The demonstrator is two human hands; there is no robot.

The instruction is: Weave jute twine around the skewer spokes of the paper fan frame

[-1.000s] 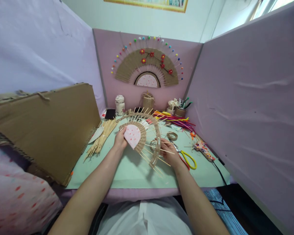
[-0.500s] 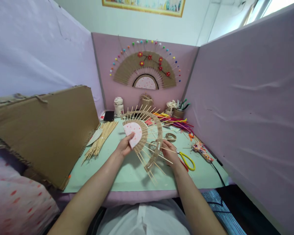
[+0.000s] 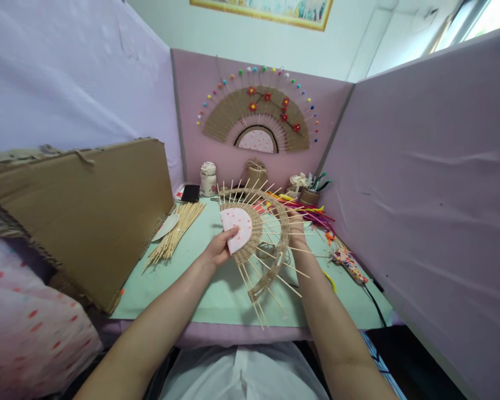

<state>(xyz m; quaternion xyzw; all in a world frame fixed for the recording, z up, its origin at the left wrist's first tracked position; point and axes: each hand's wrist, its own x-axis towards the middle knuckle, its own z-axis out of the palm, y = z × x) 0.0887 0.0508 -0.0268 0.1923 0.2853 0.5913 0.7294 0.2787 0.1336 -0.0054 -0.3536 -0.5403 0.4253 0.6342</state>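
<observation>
My left hand point(image 3: 219, 251) is closed on the lower edge of a half-made fan point(image 3: 254, 233). The fan has a pink dotted half-disc at its centre, a band of wound twine, thin wooden skewers as spokes and an outer twine arc. It is held upright above the green table mat point(image 3: 191, 289). My right hand point(image 3: 296, 229) is behind the fan's right side, fingers pinched at the skewers near the outer arc. Part of that hand is hidden by the spokes.
A big cardboard sheet point(image 3: 79, 205) leans at the left. Loose skewers point(image 3: 175, 233) lie on the mat beside it. At the back stand a white jar point(image 3: 208, 179), a twine spool point(image 3: 255, 173) and a pen cup point(image 3: 310, 194). Coloured pipe cleaners point(image 3: 316, 214) lie at the right. A finished fan point(image 3: 258, 118) hangs on the pink wall.
The fan has been lifted and turned more upright. My right hand moved up from the fan's lower right to its upper right edge, covering the yellow-handled scissors. The view shifted slightly.
</observation>
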